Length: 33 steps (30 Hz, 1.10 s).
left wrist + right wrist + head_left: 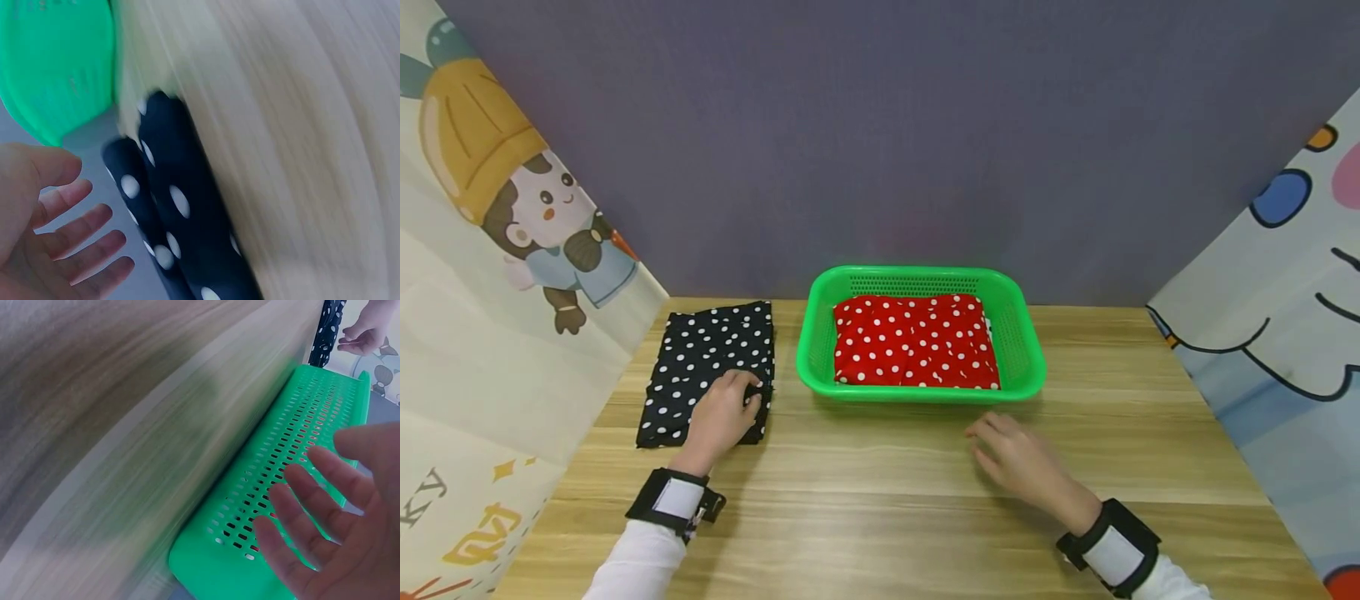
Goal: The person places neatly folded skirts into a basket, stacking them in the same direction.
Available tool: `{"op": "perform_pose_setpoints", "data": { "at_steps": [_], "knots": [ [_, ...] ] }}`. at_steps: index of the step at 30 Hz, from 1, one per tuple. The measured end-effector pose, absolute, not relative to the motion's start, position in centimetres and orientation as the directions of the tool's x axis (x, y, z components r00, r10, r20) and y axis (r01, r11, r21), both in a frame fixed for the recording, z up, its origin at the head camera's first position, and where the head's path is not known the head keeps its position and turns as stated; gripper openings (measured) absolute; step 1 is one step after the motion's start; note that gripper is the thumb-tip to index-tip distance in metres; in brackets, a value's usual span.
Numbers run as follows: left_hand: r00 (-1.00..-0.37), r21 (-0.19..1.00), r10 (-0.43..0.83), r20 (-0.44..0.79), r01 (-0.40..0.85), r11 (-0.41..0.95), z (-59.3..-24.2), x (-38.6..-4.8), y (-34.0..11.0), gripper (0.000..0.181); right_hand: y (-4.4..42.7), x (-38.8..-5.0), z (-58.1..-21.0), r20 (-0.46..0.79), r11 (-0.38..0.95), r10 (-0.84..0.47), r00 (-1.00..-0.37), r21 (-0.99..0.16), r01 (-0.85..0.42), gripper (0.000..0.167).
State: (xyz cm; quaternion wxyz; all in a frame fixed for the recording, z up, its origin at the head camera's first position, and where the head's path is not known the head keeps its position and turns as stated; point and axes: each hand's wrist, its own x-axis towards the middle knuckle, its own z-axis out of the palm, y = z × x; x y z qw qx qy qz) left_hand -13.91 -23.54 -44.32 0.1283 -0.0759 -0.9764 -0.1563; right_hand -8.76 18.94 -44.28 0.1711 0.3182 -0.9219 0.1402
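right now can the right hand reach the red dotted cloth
Probably yes: the right hand is empty near the green basket, and nothing covers the red cloth, though the near rim stands between.

– Is the basket (917, 396) green?
– Bright green. The red cloth (916, 342) has white dots.
– And the black cloth (707, 354)?
– White dots too.
– The table (865, 500)?
– Yellowish-brown, with wood grain. The back wall (880, 150) is greyish purple, the sleeves (636, 562) white, the straps (1138, 529) black and pale grey.
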Motion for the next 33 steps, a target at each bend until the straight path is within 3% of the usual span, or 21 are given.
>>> {"op": "perform_pose_setpoints", "data": {
  "at_steps": [12,23,33],
  "knots": [
    [-0.977,0.245,0.075,0.200,0.124,0.962,-44.5,-15.4,-27.5,0.034,18.7,-8.3,-44.9,0.351,0.740,-0.575,-0.739,-0.163,-0.652,0.032],
    [-1.000,0.188,0.009,-0.014,0.006,0.982,-44.7,-16.5,-29.9,0.044,18.1,-8.0,-45.5,0.370,0.724,-0.579,-0.727,-0.178,-0.667,0.036],
    [-0.992,0.174,0.042,-0.118,0.021,0.985,-44.2,-16.3,-29.8,0.046,17.9,-7.7,-45.7,0.376,0.706,-0.578,-0.724,-0.214,-0.675,0.036]
  ]
}}
